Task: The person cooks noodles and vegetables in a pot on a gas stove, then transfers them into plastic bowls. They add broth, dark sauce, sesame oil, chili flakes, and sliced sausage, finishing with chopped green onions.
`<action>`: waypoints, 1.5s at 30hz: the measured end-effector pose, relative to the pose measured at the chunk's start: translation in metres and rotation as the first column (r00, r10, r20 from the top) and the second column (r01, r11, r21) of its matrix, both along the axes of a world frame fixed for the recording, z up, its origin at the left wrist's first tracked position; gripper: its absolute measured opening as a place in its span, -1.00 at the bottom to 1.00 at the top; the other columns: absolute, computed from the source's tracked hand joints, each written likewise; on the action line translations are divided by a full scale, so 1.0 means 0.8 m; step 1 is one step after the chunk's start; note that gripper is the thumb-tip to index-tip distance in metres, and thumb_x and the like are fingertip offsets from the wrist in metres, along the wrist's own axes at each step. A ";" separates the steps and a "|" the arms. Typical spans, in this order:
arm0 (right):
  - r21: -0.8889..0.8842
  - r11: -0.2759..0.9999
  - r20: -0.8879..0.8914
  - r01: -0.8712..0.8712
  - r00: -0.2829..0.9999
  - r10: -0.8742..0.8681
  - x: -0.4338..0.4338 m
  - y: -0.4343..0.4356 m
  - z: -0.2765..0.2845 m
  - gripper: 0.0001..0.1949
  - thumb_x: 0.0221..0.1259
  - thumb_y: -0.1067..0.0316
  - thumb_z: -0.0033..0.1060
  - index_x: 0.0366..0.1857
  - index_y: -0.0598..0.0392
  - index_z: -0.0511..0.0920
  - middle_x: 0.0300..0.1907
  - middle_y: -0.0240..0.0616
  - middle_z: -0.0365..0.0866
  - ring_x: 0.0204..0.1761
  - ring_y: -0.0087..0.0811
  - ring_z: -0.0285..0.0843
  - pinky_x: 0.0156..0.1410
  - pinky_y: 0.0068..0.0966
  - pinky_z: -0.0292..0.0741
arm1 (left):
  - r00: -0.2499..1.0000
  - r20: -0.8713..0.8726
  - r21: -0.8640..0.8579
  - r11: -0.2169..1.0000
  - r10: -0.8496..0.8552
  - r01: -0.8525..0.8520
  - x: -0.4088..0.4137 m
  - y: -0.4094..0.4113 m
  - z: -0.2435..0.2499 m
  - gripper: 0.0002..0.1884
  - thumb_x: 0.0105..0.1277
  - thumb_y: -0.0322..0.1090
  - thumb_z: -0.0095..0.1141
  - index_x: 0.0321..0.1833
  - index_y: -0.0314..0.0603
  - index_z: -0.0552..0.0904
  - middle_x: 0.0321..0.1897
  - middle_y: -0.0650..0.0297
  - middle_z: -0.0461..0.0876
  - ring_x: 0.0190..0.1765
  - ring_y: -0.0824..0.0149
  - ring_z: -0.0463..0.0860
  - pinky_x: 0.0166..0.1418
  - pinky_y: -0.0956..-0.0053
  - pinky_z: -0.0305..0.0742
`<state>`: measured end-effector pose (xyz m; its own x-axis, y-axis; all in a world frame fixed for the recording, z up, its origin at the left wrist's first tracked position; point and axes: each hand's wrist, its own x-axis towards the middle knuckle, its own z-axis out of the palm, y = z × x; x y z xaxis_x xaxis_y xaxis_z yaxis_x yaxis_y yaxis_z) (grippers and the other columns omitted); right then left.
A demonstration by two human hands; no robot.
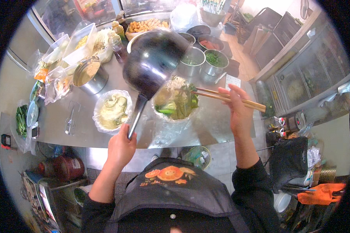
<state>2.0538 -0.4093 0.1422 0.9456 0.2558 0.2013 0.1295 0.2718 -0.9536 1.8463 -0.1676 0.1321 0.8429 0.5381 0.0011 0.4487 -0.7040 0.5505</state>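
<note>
My left hand (122,145) grips the handle of a dark pot (156,58), which is tipped over a plastic-lined bowl (176,102) of noodles and green leaves. My right hand (237,107) holds a pair of wooden chopsticks (233,99), their tips at the greens on that bowl's right side. Left of the handle stands a second plastic-lined bowl (113,110) with pale noodles in broth. The pot hides part of the table behind it; its inside faces away from view.
A steel pot with a ladle (99,83), sauce bottles (115,43) and noodle tubs (80,43) stand at the left. Behind are steel containers of chopped greens (214,59) and red food (210,43). Metal tongs (71,119) lie near the front left; a lined bin (198,157) is below the table edge.
</note>
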 end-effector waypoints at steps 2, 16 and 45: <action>-0.078 0.996 0.045 -0.046 0.998 0.050 -0.003 0.013 0.001 -0.76 0.26 0.31 0.01 -0.10 0.20 0.50 -0.19 -0.08 0.61 -0.18 -0.41 0.58 -0.18 -0.57 0.49 | 0.999 -0.013 -0.136 0.990 0.037 -0.038 0.001 0.004 0.015 -0.81 0.14 -0.36 0.10 -0.24 -0.22 0.41 -0.63 0.08 0.50 -0.50 0.10 0.56 -0.42 0.23 0.38; -0.357 0.909 0.147 -0.215 0.948 0.282 -0.008 0.022 0.031 -0.82 0.20 0.39 0.10 -0.17 0.16 0.59 -0.30 -0.31 0.64 -0.32 -0.58 0.53 -0.22 -0.64 0.49 | 0.991 -0.023 -0.832 0.547 0.130 -0.091 -0.014 0.015 0.047 -0.87 0.11 -0.48 0.08 -0.47 -0.26 0.38 -0.83 0.36 0.30 -0.87 0.50 0.28 -0.81 0.61 0.15; -0.189 0.977 0.146 -0.100 0.981 0.129 0.016 -0.037 0.057 -0.78 0.26 0.32 -0.02 -0.16 0.22 0.54 -0.26 -0.06 0.63 -0.27 -0.38 0.60 -0.22 -0.54 0.50 | 0.950 0.032 -0.986 0.167 0.311 -0.022 -0.063 0.024 0.029 -0.82 0.05 -0.47 0.15 -0.47 -0.31 0.37 -0.87 0.32 0.27 -0.89 0.44 0.22 -0.83 0.50 0.18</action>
